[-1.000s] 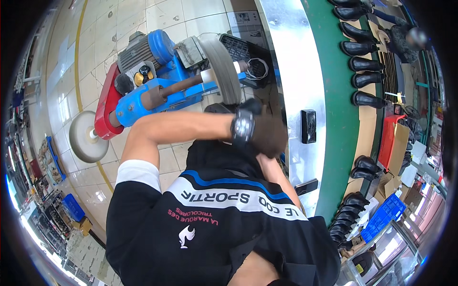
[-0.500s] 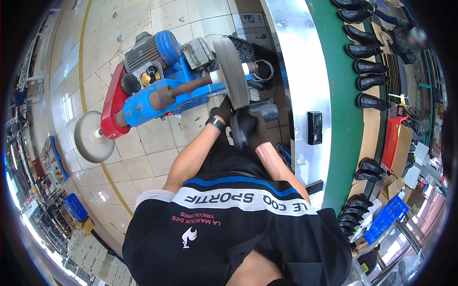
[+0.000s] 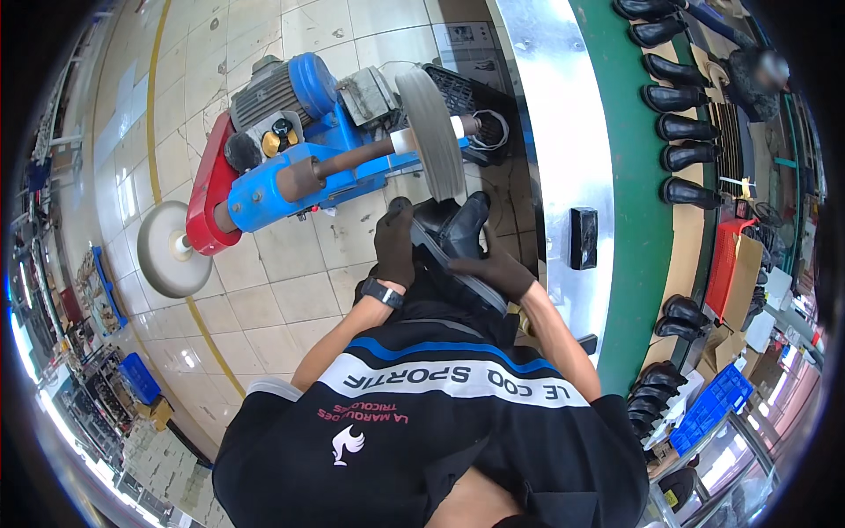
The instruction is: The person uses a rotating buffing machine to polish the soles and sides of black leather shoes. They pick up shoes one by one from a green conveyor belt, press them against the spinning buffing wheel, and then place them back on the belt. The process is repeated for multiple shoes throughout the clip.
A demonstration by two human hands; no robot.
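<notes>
A black leather boot [image 3: 461, 231] lies tilted between my two dark-gloved hands, just below the large grey buffing wheel [image 3: 433, 132]. Its upper end reaches the wheel's lower rim; whether they touch I cannot tell. My left hand [image 3: 393, 245] grips the boot's left side by the sole edge. On the other side my right hand [image 3: 503, 267] wraps it lower down, thumb across the boot. The wheel sits on the shaft of a blue and red polishing machine [image 3: 264, 189]. Part of the boot is hidden behind my right hand.
A second, pale wheel [image 3: 174, 253] is at the machine's left end. To the right runs a metal-edged green bench [image 3: 629, 264] with a row of black boots [image 3: 687, 128] beyond. A black box [image 3: 583, 238] sits on the metal edge. A black crate [image 3: 480, 97] stands behind the wheel.
The boot has turned, with its sole edge now slanting down to the right. My left hand has moved left and down from the wheel; my right hand has shifted right and slightly down.
</notes>
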